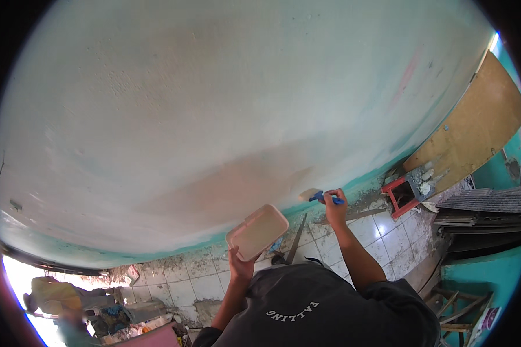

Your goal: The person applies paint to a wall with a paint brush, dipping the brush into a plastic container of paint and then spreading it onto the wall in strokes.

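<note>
1. The wall (243,98) spreads above the tub, pale and whitish, with a brownish patch just above the tub and a turquoise band along its foot.
2. The floor (173,292) shows below the tub on both sides, in white tiles smeared with grime.
3. A tan board (474,121) leans well to the right of the tub and higher up.
4. Grey ridged sheets (485,200) lie stacked to the far right of the tub, below the board.
5. The person's dark shirt (341,306), with pale lettering, is just below the tub.
6. A red stool (407,209) stands on the floor, well to the right of the tub.
7. The tub (247,221) is pinkish, shallow and rectangular, held up near the wall's foot with its open side in view.
8. The left hand (243,267) grips the tub by its lower end, fingers closed on the edge.
9. The right hand (333,205) is up and to the right of the tub, its fingers wrapped around a blue handle.
10. That handle belongs to the brush (317,197), right of the tub; its pale bristles seem to touch the wall, though the contact is hard to make out.
</note>
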The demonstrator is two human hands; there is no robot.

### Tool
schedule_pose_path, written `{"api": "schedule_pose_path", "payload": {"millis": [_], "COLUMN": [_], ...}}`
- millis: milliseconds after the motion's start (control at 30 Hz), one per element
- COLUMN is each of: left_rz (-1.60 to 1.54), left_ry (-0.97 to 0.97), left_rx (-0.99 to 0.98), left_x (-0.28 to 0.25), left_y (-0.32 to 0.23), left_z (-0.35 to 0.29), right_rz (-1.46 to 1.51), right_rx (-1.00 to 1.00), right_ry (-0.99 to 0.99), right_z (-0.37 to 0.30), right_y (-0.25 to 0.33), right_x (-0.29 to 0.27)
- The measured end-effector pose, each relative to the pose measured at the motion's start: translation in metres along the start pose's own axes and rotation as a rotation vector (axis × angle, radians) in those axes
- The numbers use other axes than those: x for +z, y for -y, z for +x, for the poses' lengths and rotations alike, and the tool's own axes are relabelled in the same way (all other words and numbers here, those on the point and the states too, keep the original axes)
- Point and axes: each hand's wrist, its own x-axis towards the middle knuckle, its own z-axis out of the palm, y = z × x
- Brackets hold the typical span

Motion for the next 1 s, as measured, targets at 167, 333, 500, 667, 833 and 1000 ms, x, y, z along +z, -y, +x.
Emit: {"api": "schedule_pose_path", "payload": {"millis": [167,333,500,667,833,1000], "left_rz": [-0.033,0.087,0.090,0.088,0.133,0.155], "left_ry": [0.105,0.122,0.187,0.252,0.301,0.338], "left_rx": [-0.023,-0.051,-0.095,-0.112,-0.068,-0.105], "left_x": [0.051,0.099,0.156,0.189,0.195,0.197], "left_y": [0.021,0.053,0.088,0.121,0.147,0.162], "left_z": [0.002,0.010,0.008,-0.005,-0.018,-0.020], "right_rz": [0.165,0.213,0.188,0.139,-0.001,-0.174], "right_rx": [-0.085,-0.176,-0.232,-0.250,-0.163,0.003], "right_ry": [-0.036,0.023,0.098,0.187,0.292,0.362], "right_z": [-0.001,-0.015,-0.032,-0.050,-0.065,-0.056], "right_y": [0.101,0.190,0.237,0.238,0.229,0.216], "right_x": [-0.035,-0.077,-0.124,-0.152,-0.159,-0.160]}}
